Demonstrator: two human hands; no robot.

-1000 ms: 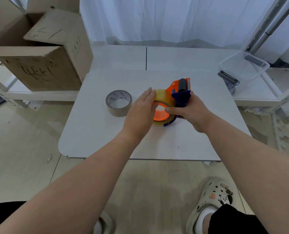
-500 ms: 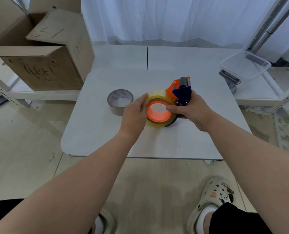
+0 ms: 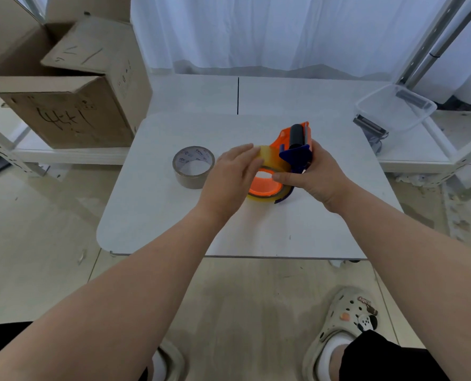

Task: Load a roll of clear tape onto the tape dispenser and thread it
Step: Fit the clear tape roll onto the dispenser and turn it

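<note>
Cream clog (image 3: pixel 347 320) with charms is showing at the lower right of the frame, on the pale floor. White table (image 3: pixel 157 210) is filling the centre. Left hand (image 3: pixel 228 180) is lying with fingers nearly flat and extended over the left side of the clear tape roll (image 3: pixel 270 158); whether it is gripping the roll cannot be told. Roll is sitting on the orange hub of the tape dispenser (image 3: pixel 294 149), at mid-frame. Right hand (image 3: pixel 314 174) is curling closed around the dispenser's blue handle, thumb reaching toward the hub. Brown tape roll (image 3: pixel 193 166) is lying flat just left of the left hand, on the table. Farther up, a cardboard box (image 3: pixel 63 100) is standing at upper left, and a clear plastic container (image 3: pixel 393 105) is resting at upper right. White curtain (image 3: pixel 270 31) is hanging behind.
</note>
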